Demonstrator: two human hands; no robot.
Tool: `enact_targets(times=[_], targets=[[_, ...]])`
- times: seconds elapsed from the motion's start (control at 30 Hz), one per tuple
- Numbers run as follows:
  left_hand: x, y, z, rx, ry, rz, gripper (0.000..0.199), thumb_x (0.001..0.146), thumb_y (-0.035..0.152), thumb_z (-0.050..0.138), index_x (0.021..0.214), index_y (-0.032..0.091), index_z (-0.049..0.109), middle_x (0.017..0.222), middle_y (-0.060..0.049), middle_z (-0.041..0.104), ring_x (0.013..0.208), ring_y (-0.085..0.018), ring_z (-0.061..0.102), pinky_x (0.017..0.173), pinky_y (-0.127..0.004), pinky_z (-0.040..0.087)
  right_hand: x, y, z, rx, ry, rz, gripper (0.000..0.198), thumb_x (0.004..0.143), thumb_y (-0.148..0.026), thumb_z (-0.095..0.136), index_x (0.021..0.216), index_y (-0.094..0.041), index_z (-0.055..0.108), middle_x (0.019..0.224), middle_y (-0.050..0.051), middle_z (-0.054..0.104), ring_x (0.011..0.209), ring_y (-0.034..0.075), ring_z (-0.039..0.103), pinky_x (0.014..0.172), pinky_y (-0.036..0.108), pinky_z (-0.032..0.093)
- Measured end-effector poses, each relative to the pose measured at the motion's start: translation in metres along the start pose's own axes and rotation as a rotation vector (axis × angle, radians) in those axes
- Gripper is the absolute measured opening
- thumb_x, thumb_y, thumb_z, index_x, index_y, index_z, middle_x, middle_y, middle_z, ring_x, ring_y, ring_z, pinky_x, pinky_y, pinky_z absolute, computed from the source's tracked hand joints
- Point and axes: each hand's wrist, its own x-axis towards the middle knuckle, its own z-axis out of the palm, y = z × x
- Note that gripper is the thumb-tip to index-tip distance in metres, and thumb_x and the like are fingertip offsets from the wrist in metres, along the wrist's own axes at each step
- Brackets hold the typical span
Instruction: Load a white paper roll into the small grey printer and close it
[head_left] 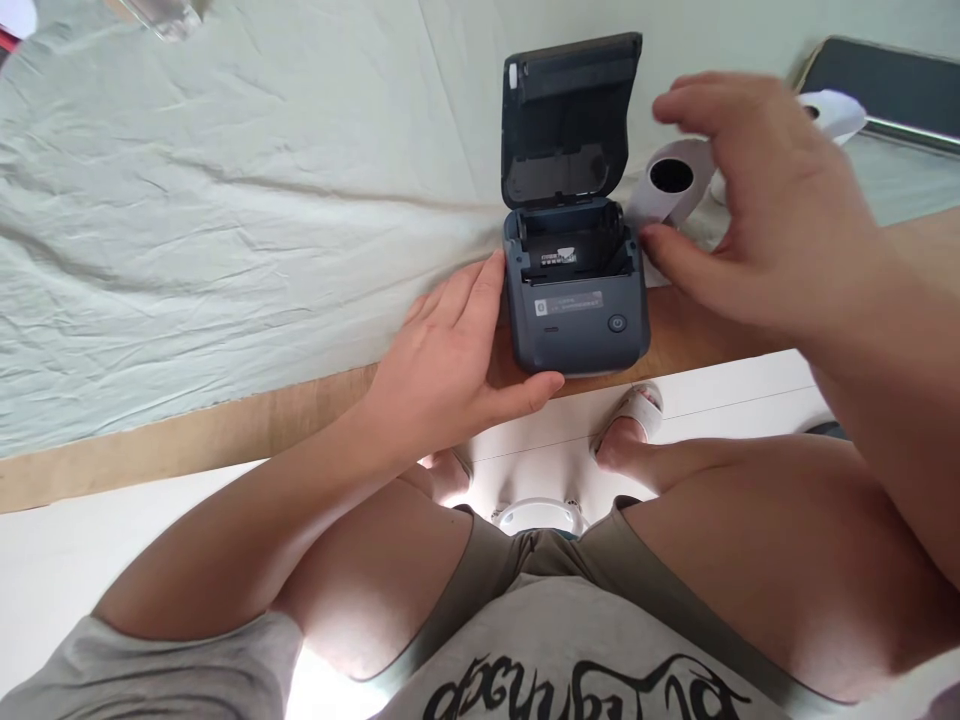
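Note:
A dark blue portable label printer [577, 335] sits at the table's front edge. Its hinged lid [570, 125] stands raised, showing the hollow paper bay [574, 250], where I see no roll. My left hand [457, 350] holds the printer's left front corner, fingers along the side and thumb at the front. Beside the printer's right side is my right hand [757, 190], fingers and thumb spread with nothing between them. Its thumb tip is close to the printer; contact is unclear. Just left of that hand lies a white paper roll [651, 203] with a dark core, partly covered by it.
Behind my right hand, another white roll-like item [844, 112] shows in part. A dark phone-like slab [892, 90] lies at the far right. A transparent object [172, 15] is at the top left. Wrinkled pale green cloth [225, 250] covers the table behind its wooden edge [315, 400].

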Motion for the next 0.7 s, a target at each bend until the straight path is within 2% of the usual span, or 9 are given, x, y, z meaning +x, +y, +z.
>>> enact_targets(times=[0.03,0.1,0.17,0.23,0.33,0.47,0.53,0.6,0.7], targets=[[0.0,-0.001,0.0,0.0,0.0,0.004,0.102,0.093,0.066,0.061,0.168,0.003,0.031,0.17,-0.024,0.047,0.159,-0.04,0.044,0.132,-0.053,0.036,0.001,0.001,0.004,0.016,-0.052,0.014,0.076,0.087,-0.043,0.056,0.16,-0.03,0.043,0.165,0.009,0.039,0.159,0.019,0.042,0.132,0.039,0.046],[-0.001,-0.002,0.001,-0.004,-0.001,0.011,0.104,0.094,0.068,0.061,0.168,0.002,0.031,0.17,-0.024,0.045,0.159,-0.039,0.043,0.133,-0.052,0.035,0.004,0.005,0.009,0.027,-0.101,0.051,0.075,0.087,-0.046,0.058,0.16,-0.034,0.044,0.159,0.009,0.046,0.15,0.019,0.05,0.125,0.039,0.051],[-0.001,-0.004,0.001,-0.01,-0.004,0.017,0.105,0.094,0.071,0.06,0.168,0.003,0.03,0.171,-0.023,0.045,0.16,-0.039,0.043,0.133,-0.052,0.035,0.005,0.01,0.012,0.021,-0.102,0.092,0.074,0.088,-0.056,0.059,0.157,-0.035,0.048,0.146,0.011,0.055,0.136,0.018,0.056,0.117,0.039,0.053],[-0.002,-0.005,0.002,-0.014,-0.008,0.017,0.106,0.094,0.073,0.06,0.169,0.004,0.03,0.171,-0.023,0.044,0.16,-0.038,0.042,0.134,-0.052,0.035,0.004,0.014,0.013,0.017,-0.087,0.131,0.071,0.087,-0.064,0.059,0.151,-0.033,0.055,0.134,0.013,0.06,0.129,0.018,0.058,0.112,0.039,0.053],[-0.002,-0.005,0.002,-0.009,-0.013,0.017,0.106,0.094,0.071,0.06,0.169,0.003,0.029,0.171,-0.023,0.045,0.16,-0.038,0.042,0.134,-0.052,0.034,0.004,0.015,0.012,0.019,-0.057,0.17,0.067,0.085,-0.065,0.062,0.142,-0.03,0.062,0.125,0.013,0.062,0.125,0.018,0.058,0.111,0.038,0.053],[-0.001,-0.003,0.001,-0.001,-0.024,0.019,0.107,0.094,0.069,0.061,0.168,-0.001,0.028,0.17,-0.025,0.045,0.159,-0.04,0.042,0.134,-0.054,0.034,0.003,0.005,0.011,0.034,0.036,0.197,0.066,0.082,-0.049,0.066,0.143,-0.026,0.06,0.139,0.013,0.057,0.13,0.016,0.057,0.115,0.036,0.052],[-0.001,-0.002,0.001,0.004,-0.022,0.023,0.107,0.094,0.068,0.061,0.168,-0.003,0.029,0.169,-0.026,0.045,0.159,-0.04,0.043,0.134,-0.053,0.034,0.002,-0.004,0.01,0.107,0.138,0.184,0.069,0.078,-0.042,0.069,0.144,-0.024,0.057,0.142,0.013,0.055,0.124,0.013,0.059,0.101,0.029,0.054],[-0.001,-0.002,0.001,0.006,-0.016,0.024,0.106,0.094,0.067,0.061,0.168,-0.004,0.03,0.169,-0.026,0.045,0.158,-0.04,0.044,0.134,-0.053,0.034,0.001,-0.011,0.01,0.211,0.242,0.128,0.067,0.078,-0.038,0.067,0.142,-0.02,0.054,0.141,0.013,0.054,0.114,0.009,0.06,0.085,0.022,0.051],[-0.002,-0.002,0.002,0.006,-0.01,0.023,0.106,0.095,0.068,0.058,0.169,-0.002,0.029,0.169,-0.024,0.046,0.158,-0.038,0.044,0.133,-0.052,0.034,-0.001,-0.019,0.009,0.225,0.293,0.049,0.057,0.087,-0.041,0.056,0.14,-0.019,0.052,0.136,0.011,0.057,0.098,0.003,0.058,0.08,0.022,0.046]])
